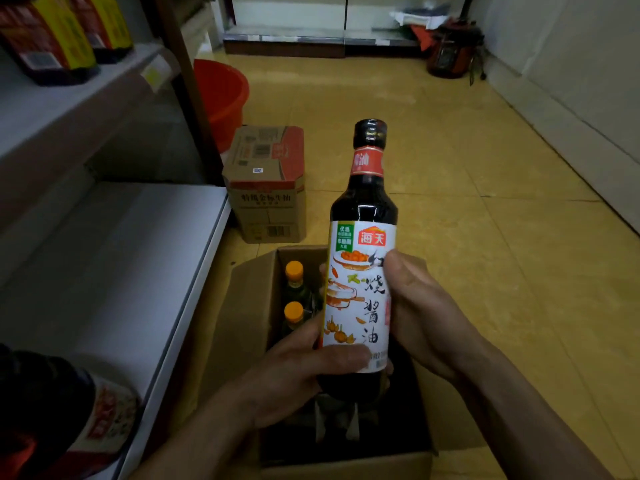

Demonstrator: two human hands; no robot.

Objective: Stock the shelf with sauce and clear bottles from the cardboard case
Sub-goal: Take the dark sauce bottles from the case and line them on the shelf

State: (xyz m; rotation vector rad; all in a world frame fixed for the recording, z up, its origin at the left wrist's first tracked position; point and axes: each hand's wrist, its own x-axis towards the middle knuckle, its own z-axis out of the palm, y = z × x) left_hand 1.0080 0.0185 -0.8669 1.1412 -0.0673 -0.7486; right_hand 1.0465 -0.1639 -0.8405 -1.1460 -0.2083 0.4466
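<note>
Nearest to us, at the lower left, a dark sauce bottle with a pale label (86, 410) sits blurred at the front of the white lower shelf (138, 271). Just right of it we hold a dark soy sauce bottle (362, 271) upright in both hands above the open cardboard case (242, 323) on the floor. Our left hand (311, 365) wraps around the lower part of the bottle, thumb lying across the bottom edge of the white label, while our right hand (419, 306) is closed on the bottle's right side, thumb pressed against the label higher up. The bottle's base hangs over the dark inside of the case, clear of the shelf. In the far left corner of the case stand two clear bottles with orange caps (294, 292), one behind the other. Beyond the case a sealed carton with red printing (266, 181) rests on the yellow tiled floor (485, 202), beside the shelf's upright post. Behind that carton is a red plastic basin (225, 95). On the upper shelf (52, 109) at the top left we see large dark bottles with yellow and red labels (59, 36). Farthest away, against the back wall, a dark red appliance (450, 53) stands on the floor.
</note>
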